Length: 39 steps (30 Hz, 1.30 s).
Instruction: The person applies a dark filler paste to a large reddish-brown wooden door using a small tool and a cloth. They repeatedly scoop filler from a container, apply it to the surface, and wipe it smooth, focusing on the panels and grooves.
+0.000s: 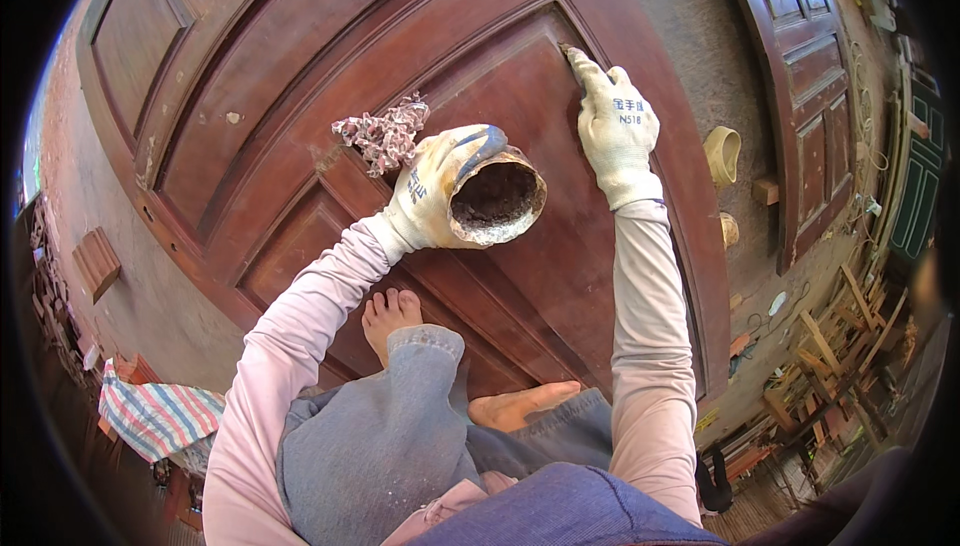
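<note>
My left hand [430,191], in a cream glove with dark blue stains, is closed around an open round pot [535,196] with a rough, crusted rim. Dark brown matter coats its inside. A crumpled pink-and-white patterned rag [385,136] touches this glove; whether the hand grips it too I cannot tell. My right hand [615,121], also gloved, reaches to the far corner of a raised panel on the reddish-brown wooden door [490,96]. Its index finger stretches to the moulding there, with something dark at the tip. The other fingers are curled, their undersides hidden.
My bare feet [395,318] rest on the door. Another panelled door [820,96] lies at the right, near a pale yellow cup-like piece [722,154]. Wood scraps [825,346] clutter the lower right. A wood block [97,264] and a striped sheet [160,416] are at left.
</note>
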Motion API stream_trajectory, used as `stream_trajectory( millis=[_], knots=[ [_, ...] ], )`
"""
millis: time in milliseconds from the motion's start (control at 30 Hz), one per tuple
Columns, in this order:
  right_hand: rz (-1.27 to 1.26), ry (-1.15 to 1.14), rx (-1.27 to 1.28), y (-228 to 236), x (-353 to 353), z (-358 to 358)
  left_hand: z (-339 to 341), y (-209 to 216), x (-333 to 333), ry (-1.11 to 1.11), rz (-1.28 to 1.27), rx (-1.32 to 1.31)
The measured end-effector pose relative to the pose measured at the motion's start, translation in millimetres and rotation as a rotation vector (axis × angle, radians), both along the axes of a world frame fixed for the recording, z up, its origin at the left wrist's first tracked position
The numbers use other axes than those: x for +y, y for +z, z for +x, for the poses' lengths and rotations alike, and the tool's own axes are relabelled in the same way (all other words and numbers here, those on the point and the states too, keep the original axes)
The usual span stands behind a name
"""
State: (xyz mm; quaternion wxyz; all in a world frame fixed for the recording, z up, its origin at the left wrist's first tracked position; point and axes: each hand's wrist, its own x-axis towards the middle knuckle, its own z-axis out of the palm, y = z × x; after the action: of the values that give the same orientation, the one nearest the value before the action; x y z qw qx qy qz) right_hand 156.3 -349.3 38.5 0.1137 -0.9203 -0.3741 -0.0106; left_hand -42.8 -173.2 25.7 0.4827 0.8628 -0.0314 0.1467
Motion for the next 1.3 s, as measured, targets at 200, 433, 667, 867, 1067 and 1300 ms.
stream_trajectory(
  millis=[200, 433, 667, 867, 1067, 1300],
  knots=[
    [-0.065, -0.013, 0.118, 14, -11, 3, -1, -1, 1, -0.005, -0.021, 0.014],
    [0.004, -0.042, 0.119, 14, 3, 12, 2, -2, 0, -0.011, -0.019, 0.013],
    [-0.042, -0.018, 0.167, 17, -1, 12, -3, 0, 3, -0.025, -0.004, 0.054],
    [0.017, -0.024, 0.110, 11, 15, 17, 2, -2, -1, -0.010, 0.003, 0.019],
    [-0.135, 0.037, 0.052, 14, 1, 9, -1, -1, 2, -0.018, -0.001, 0.046],
    [0.156, -0.035, 0.162, 9, 6, 16, 0, 0, 2, -0.024, 0.014, 0.054]
  ],
)
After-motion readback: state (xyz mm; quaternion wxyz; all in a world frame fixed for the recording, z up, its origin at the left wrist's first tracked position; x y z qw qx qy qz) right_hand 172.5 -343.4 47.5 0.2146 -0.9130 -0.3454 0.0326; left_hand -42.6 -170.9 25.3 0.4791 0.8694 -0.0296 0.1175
